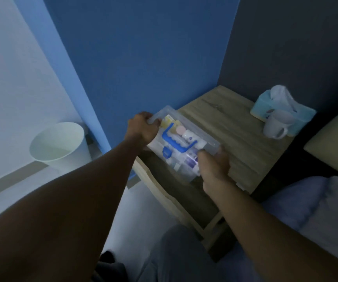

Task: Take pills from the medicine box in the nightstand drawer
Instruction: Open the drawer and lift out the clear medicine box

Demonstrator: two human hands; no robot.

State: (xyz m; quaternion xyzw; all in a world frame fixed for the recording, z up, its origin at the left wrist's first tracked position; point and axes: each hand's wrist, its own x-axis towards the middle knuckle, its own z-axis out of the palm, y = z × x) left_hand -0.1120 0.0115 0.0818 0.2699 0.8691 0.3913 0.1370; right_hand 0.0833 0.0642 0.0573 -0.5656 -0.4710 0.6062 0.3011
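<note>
Head view showed a dim bedroom corner with a blue wall, where a person held a clear plastic medicine box (200, 135) in both bare hands. It was tilted over the front left part of the wooden nightstand (243, 139), partly above the surface and partly above the open drawer (172, 192) that stood pulled out below it. The left hand (143, 129) gripped the far left end of the box, its fingers (153, 121) curled over the rim. The right hand (214, 167) clasped the near right end, thumb on the lid edge and the other fingers wrapped underneath, so both hands were closed on the box. Its lid carried a blue handle (176, 139) and a blue latch (166, 152), and through the clear plastic several small bottles and packets showed, too blurred to tell apart. At the back right of the surface a light blue tissue box (265, 106) stood with a tissue sticking up, and a white mug (275, 125) sat just in front of it, touching or nearly so. A white waste bin (62, 145) stood on the floor to the left, against the wall. A bed with pale bedding (316, 204) lay to the right of the nightstand.
</note>
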